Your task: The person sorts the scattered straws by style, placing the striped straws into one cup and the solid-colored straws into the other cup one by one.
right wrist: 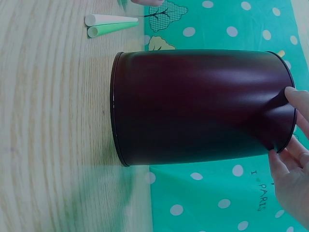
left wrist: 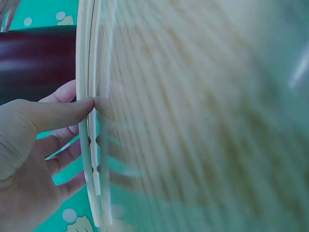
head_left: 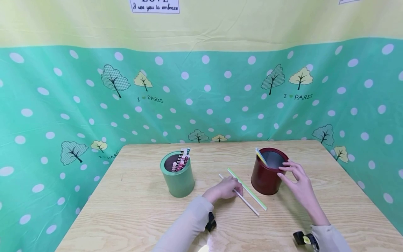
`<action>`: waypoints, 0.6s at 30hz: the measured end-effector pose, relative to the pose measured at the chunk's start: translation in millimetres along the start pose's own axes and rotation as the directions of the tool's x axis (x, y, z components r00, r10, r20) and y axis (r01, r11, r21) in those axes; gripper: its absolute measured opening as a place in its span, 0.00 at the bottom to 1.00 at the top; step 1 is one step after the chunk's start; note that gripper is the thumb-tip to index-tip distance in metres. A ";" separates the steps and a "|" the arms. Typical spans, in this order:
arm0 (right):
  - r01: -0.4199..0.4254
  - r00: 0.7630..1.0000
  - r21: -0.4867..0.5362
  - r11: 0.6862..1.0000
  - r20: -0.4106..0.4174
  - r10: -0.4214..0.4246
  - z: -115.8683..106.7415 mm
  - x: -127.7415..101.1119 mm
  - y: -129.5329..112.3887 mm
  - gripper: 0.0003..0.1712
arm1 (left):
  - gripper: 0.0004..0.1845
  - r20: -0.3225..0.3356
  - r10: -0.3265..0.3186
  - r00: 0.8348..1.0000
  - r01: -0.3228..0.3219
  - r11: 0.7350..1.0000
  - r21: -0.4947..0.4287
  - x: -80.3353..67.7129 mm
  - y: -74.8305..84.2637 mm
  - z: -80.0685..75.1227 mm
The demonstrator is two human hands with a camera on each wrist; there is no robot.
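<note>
My left hand is low over the middle of the table, pinching a white straw between thumb and fingers. Beside that straw, a green straw lies against a pale one, slanting toward the front right. In the left wrist view the thumb presses on the straws, which run side by side there. My right hand holds the rim of a dark red canister, thumb and fingers bent at its top edge. Blue, yellow and white straws lean inside this canister.
A green canister stands to the left, with several patterned straws sticking out of it. The wooden table meets a green and yellow printed cloth at the back and sides.
</note>
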State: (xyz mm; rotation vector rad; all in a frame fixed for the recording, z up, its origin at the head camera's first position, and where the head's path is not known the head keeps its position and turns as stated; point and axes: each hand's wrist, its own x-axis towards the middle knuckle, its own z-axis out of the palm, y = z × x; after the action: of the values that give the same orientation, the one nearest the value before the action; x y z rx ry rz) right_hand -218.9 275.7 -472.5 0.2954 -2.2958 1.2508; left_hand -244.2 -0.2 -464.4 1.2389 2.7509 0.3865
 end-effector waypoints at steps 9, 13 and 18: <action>0.042 0.999 0.077 0.996 -0.013 -0.041 5.9 -0.6 38.5 0.17 | 0.06 -0.067 -0.030 0.997 0.021 0.990 -0.136 0.1 -3.3 2.2; 0.015 1.000 0.025 1.000 -0.024 -0.014 8.2 0.1 48.0 0.16 | 0.06 -0.115 -0.026 0.993 0.002 0.978 -0.208 0.4 -6.1 2.3; 0.017 1.000 0.027 1.000 -0.015 -0.016 6.6 -0.2 34.4 0.16 | 0.06 -0.158 -0.019 0.987 -0.040 0.932 -0.360 -0.4 -7.3 -0.6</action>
State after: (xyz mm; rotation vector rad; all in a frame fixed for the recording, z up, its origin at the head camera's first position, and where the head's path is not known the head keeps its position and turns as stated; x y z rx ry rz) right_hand -235.2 289.2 -500.4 0.3131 -2.2614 1.2722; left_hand -249.4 -5.3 -465.8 1.1687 2.6272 0.9833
